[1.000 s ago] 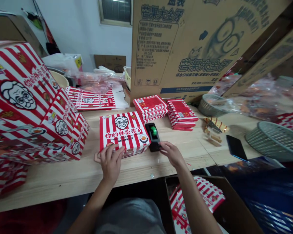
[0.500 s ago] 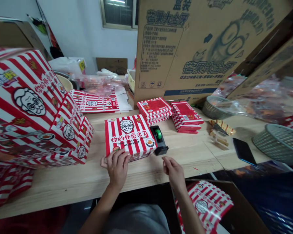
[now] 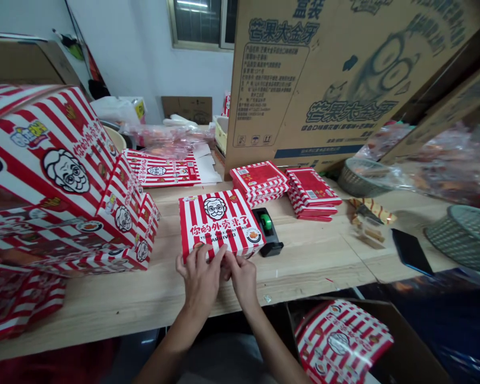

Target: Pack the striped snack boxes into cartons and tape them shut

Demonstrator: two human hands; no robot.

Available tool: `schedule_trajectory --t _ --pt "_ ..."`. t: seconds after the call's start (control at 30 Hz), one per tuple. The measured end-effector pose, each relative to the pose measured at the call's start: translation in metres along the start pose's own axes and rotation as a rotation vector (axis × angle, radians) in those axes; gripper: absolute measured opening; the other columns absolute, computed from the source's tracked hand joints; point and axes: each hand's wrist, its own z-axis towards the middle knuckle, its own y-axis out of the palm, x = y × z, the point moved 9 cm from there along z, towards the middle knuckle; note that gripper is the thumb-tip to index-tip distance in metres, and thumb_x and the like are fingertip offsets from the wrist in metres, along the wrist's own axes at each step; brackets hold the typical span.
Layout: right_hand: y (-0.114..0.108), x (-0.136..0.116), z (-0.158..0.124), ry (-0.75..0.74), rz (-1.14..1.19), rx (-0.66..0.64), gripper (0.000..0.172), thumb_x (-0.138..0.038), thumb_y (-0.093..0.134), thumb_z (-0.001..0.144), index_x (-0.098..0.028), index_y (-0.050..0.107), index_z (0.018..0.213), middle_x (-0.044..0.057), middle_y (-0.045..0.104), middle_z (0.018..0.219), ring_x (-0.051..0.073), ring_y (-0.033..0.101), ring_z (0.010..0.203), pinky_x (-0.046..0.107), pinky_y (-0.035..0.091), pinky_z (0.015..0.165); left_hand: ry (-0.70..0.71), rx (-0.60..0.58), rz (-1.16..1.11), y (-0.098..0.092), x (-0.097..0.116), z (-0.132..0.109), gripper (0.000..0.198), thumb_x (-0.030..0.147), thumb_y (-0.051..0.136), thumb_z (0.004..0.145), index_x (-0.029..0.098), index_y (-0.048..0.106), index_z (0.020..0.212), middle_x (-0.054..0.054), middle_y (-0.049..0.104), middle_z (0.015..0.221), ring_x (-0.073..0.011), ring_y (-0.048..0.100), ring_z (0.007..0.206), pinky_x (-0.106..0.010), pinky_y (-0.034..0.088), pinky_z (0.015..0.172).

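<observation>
A red-and-white striped takeaway box (image 3: 220, 224) with a cartoon face and Chinese lettering lies flat on the wooden table (image 3: 304, 269). My left hand (image 3: 202, 280) grips its near edge, fingers on top. Right beside it, my right hand (image 3: 240, 277) pinches the same edge with its fingertips. The two hands nearly touch. A black tape dispenser (image 3: 267, 230) with a green roll stands just right of the box, apart from both hands.
A tall pile of striped boxes (image 3: 60, 176) stands at the table's left. Flat red stacks (image 3: 258, 181) lie behind the dispenser, below a large upright carton (image 3: 336, 80). Farther right are a phone (image 3: 411, 252) and a grey basket (image 3: 464, 240). An open carton (image 3: 338, 341) sits below the table's front edge.
My right hand has moved left from beside the tape dispenser to the box's near edge, next to my left hand. The whole view has drifted slightly as my head moved.
</observation>
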Motion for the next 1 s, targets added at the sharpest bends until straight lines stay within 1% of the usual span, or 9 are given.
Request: schedule_trajectory --t 0.17,0.23,0.33,0.43,0.57,0.67,0.8,0.9,1.0 --pt "-0.028 0.004 -0.001 -0.134 -0.107 0.072 0.041 -0.053 0.058 0.070 -0.018 0.049 0.049 -0.003 0.046 0.044 0.012 0.042 0.044 0.026 0.037 0.048 -0.094 -0.009 -0.190 0.005 -0.017 -0.013 0.032 0.017 0.051 0.083 0.029 0.057 0.112 -0.009 0.051 0.115 -0.0265 0.044 0.108 -0.051 0.027 0.094" --pt "-0.051 -0.008 0.001 -0.222 -0.133 0.159 0.032 -0.049 0.062 0.068 -0.017 0.055 0.068 0.001 0.055 0.064 0.015 0.050 0.061 0.030 0.043 0.064 -0.327 0.069 -0.416 0.013 -0.048 -0.027 0.043 0.023 0.057 0.080 0.029 0.047 0.121 -0.011 0.038 0.129 -0.0270 0.039 0.117 -0.044 0.038 0.090" --pt "-0.076 -0.026 0.010 -0.347 -0.140 0.281 0.053 -0.045 0.070 0.059 -0.016 0.050 0.099 0.010 0.053 0.101 0.022 0.050 0.092 0.037 0.041 0.084 -0.682 0.059 -0.911 0.053 -0.082 -0.052 0.074 0.036 0.064 0.073 0.024 0.025 0.134 -0.016 0.032 0.134 -0.0271 0.043 0.118 -0.037 0.048 0.082" --pt "-0.063 -0.027 0.029 -0.290 -0.051 0.177 0.070 -0.045 0.070 0.055 -0.015 0.041 0.111 0.015 0.051 0.109 0.025 0.053 0.097 0.039 0.045 0.083 -0.711 -0.063 -1.162 0.077 -0.080 -0.050 0.065 0.038 0.061 0.075 0.018 0.032 0.129 -0.015 0.052 0.118 -0.0248 0.053 0.107 -0.040 0.045 0.089" --pt "-0.049 -0.056 0.030 -0.293 -0.013 0.179 0.073 -0.046 0.071 0.057 -0.013 0.039 0.114 0.017 0.052 0.111 0.027 0.054 0.098 0.042 0.046 0.086 -0.682 -0.023 -1.113 0.053 -0.085 -0.022 0.049 0.038 0.055 0.079 0.019 0.042 0.123 -0.012 0.057 0.114 -0.0230 0.053 0.108 -0.039 0.042 0.094" --pt "-0.052 -0.120 0.009 -0.477 0.065 0.222 0.067 -0.041 0.070 0.062 -0.015 0.041 0.117 0.015 0.050 0.118 0.027 0.050 0.108 0.044 0.040 0.094 -0.563 0.027 -1.047 0.003 -0.081 0.020 0.053 0.039 0.053 0.080 0.018 0.039 0.126 -0.012 0.055 0.118 -0.0226 0.051 0.112 -0.036 0.042 0.096" --pt "-0.043 -0.237 -0.032 -0.912 0.233 0.173 0.062 -0.026 0.065 0.072 -0.015 0.036 0.126 0.013 0.043 0.129 0.025 0.040 0.123 0.046 0.030 0.104 -0.267 0.274 -0.814 -0.109 -0.070 0.094 0.047 0.046 0.043 0.086 0.016 0.044 0.121 -0.010 0.061 0.112 -0.0179 0.060 0.100 -0.029 0.049 0.085" --pt "-0.013 -0.317 -0.063 -1.202 0.280 0.072 0.057 -0.023 0.056 0.079 -0.015 0.032 0.131 0.011 0.038 0.135 0.023 0.033 0.129 0.046 0.023 0.108 -0.133 0.605 -0.478 -0.215 -0.084 0.142 0.061 0.056 0.037 0.084 0.008 0.047 0.119 -0.006 0.065 0.101 -0.0165 0.061 0.096 -0.034 0.047 0.087" --pt "0.035 -0.375 -0.095 -1.389 0.337 -0.113 0.060 -0.030 0.051 0.083 -0.010 0.026 0.134 0.010 0.031 0.140 0.020 0.027 0.132 0.038 0.021 0.109 -0.100 1.056 -0.204 -0.318 -0.132 0.161 0.079 0.061 0.035 0.076 -0.006 0.045 0.116 -0.008 0.058 0.111 -0.0213 0.048 0.115 -0.045 0.029 0.095"
